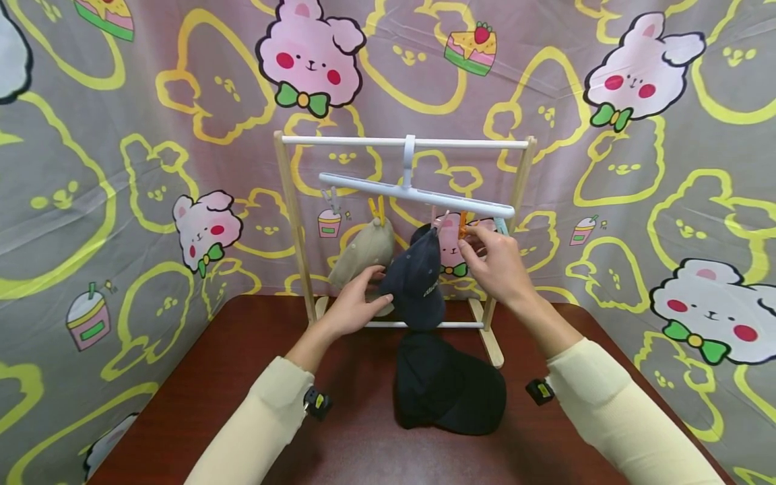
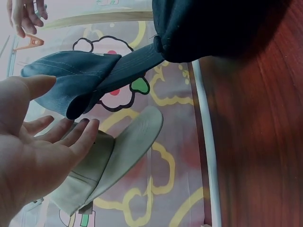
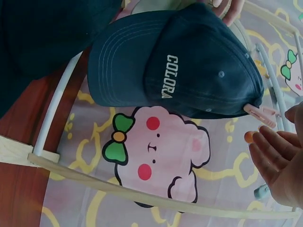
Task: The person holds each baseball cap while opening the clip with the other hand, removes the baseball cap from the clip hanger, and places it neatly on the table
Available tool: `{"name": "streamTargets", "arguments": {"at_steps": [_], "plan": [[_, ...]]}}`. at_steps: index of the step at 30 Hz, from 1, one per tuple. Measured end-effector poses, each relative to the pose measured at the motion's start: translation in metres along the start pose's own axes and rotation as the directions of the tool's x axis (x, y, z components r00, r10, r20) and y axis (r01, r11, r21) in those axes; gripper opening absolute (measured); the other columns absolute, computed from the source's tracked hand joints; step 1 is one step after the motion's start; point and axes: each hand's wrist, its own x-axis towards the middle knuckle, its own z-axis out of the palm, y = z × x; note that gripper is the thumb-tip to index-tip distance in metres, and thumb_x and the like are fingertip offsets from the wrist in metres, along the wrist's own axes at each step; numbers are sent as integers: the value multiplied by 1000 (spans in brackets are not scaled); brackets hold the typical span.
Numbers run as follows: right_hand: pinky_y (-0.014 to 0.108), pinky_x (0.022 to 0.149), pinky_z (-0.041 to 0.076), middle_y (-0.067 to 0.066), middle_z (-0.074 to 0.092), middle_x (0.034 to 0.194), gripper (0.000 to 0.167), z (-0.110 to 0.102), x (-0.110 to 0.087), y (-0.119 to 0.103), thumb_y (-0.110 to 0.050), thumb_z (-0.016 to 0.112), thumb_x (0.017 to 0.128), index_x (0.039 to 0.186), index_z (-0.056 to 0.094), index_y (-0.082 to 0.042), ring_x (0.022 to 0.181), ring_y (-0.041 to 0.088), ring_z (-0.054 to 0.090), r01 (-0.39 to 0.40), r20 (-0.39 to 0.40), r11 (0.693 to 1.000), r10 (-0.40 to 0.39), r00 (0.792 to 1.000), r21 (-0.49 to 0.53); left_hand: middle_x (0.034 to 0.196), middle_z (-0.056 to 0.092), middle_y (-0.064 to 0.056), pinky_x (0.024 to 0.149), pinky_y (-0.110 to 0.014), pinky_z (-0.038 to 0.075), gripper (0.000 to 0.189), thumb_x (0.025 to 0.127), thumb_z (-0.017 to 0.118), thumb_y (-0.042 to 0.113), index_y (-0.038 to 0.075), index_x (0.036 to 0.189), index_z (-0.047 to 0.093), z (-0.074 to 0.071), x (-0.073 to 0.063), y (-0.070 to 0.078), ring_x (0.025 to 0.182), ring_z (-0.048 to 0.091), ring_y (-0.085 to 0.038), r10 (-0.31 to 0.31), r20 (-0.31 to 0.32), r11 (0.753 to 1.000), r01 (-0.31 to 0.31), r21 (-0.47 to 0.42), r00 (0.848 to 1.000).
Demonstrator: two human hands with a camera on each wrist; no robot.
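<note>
Navy, a brimmed cloth cap (image 1: 417, 279) hung beside the spread left hand (image 1: 356, 302); the right hand (image 1: 500, 264) touched an orange clothespin (image 1: 463, 224), whether pinching unclear.

It looks like a curtained booth, a kind of small filming set. Creased cartoon-print cloth (image 1: 376, 124) runs from nine o'clock through twelve to three, closing round a dark red table (image 1: 358, 417) at six. A rack (image 1: 297, 236) stands at the table's twelve; each wrist carries a camera (image 1: 318, 402). The wider building cannot be told.
</note>
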Motion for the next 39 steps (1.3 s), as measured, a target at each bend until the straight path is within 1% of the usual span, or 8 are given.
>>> {"name": "streamTargets", "arguments": {"at_steps": [7, 13, 16, 19, 25, 30, 34, 39], "plan": [[50, 81, 59, 19, 75, 102, 28, 6, 5, -3, -13, 63, 101, 120, 69, 6, 90, 33, 73, -16, 31, 998, 14, 999, 55, 144, 54, -22, 98, -48, 54, 59, 99, 68, 12, -1, 149, 42, 4, 7, 0, 128, 57, -38, 50, -22, 999, -50, -3, 998], [48, 86, 59, 22, 73, 109, 32, 13, 10, -9, -10, 60, 101, 126, 65, 8, 98, 34, 73, -17, 73, 998, 13, 997, 63, 145, 54, -20, 97, -46, 54, 58, 98, 68, 14, 1, 149, 43, 7, 8, 3, 127, 58, -36, 54, -25, 998, -53, 23, 998], [49, 86, 59, 25, 71, 115, 33, 16, 12, -10, -8, 58, 101, 128, 64, 8, 100, 35, 72, -11, 78, 999, 7, 997, 53, 145, 54, -18, 96, -44, 55, 58, 98, 68, 15, 2, 149, 43, 8, 10, 4, 127, 58, -35, 49, -29, 998, -48, 32, 998], [50, 85, 59, 26, 69, 120, 32, 18, 14, -10, -7, 57, 100, 128, 64, 8, 102, 37, 72, -8, 73, 999, 5, 997, 45, 143, 56, -19, 95, -44, 55, 57, 98, 69, 14, 2, 148, 45, 9, 13, 4, 126, 59, -36, 62, -40, 998, -61, 29, 997], [52, 85, 59, 27, 70, 118, 32, 22, 17, -9, -9, 57, 102, 127, 64, 8, 101, 40, 72, -22, 81, 998, 17, 997, 61, 137, 59, -19, 95, -45, 55, 54, 96, 70, 11, 2, 144, 49, 10, 17, 6, 122, 61, -36, 70, -61, 997, -69, 24, 996], [50, 85, 59, 25, 71, 117, 35, 25, 20, -9, -18, 56, 104, 129, 64, 6, 100, 37, 73, -50, 93, 997, 45, 995, 59, 131, 62, -20, 98, -48, 52, 53, 94, 72, 11, 1, 142, 51, 13, 21, 6, 119, 62, -37, 84, -77, 995, -78, 69, 994], [49, 86, 59, 26, 71, 117, 34, 28, 22, -9, -14, 55, 104, 130, 63, 6, 101, 37, 73, -69, 109, 996, 63, 992, 48, 126, 65, -18, 102, -48, 49, 49, 94, 73, 12, 0, 138, 56, 14, 22, 5, 117, 63, -36, 91, -86, 992, -83, 96, 992], [50, 90, 58, 25, 70, 120, 34, 30, 24, -8, -13, 53, 105, 132, 61, 6, 106, 38, 71, -89, 125, 996, 85, 988, 23, 114, 69, -14, 96, -46, 51, 35, 94, 71, 10, 1, 128, 65, 15, 20, 4, 105, 65, -32, 96, -110, 992, -86, 90, 989]]}}
